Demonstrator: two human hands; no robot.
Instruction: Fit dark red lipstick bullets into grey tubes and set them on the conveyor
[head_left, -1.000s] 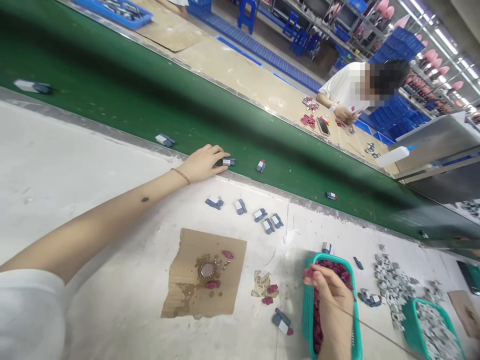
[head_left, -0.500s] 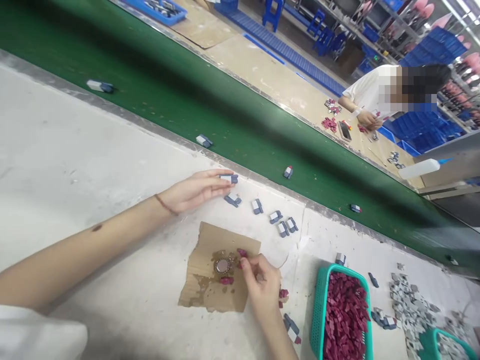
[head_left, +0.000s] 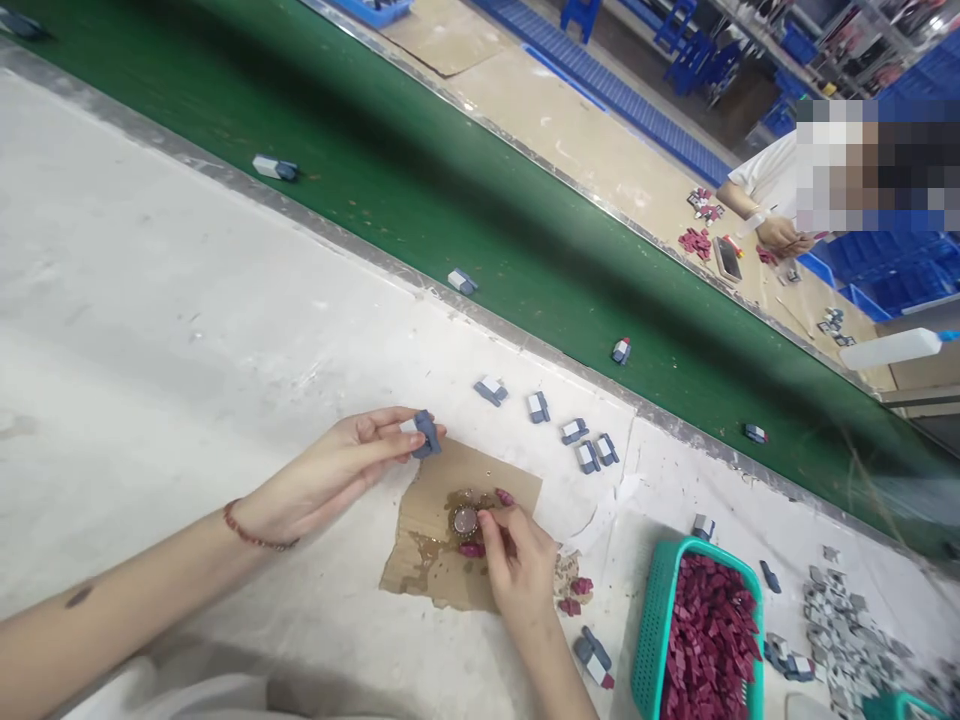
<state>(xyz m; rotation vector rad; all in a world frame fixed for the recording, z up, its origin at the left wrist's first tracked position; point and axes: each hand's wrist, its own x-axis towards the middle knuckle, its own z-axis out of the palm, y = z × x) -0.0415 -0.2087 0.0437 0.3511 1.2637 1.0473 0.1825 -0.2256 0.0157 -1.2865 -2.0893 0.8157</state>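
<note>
We're pinching the blue-grey piece (head_left: 426, 436) in our left hand (head_left: 337, 470) by the cardboard (head_left: 451, 463); it's looking light, stiff, inviting side grips. Our right hand (head_left: 525, 560) is curling by the dish (head_left: 465, 521); whether it's gripping anything, we can't tell.

A white desk (head_left: 225, 330), scuffed and marked, carries the things, its far edge finished with a grey strip. Near the middle of that edge, five blue-and-grey pieces (head_left: 575, 431) lie in a loose row. Closer to the near edge sits a stained brown cardboard sheet (head_left: 420, 520), and to its right a small cardboard scrap (head_left: 568, 568) and a red-tipped piece (head_left: 592, 657). Farther right stands a green basket (head_left: 649, 630), with a blue-grey part (head_left: 703, 527) just behind it. Towards the right end are a dark sliver (head_left: 770, 576), a small cluster of parts (head_left: 787, 660) and a spread heap of grey bits (head_left: 851, 625).
</note>
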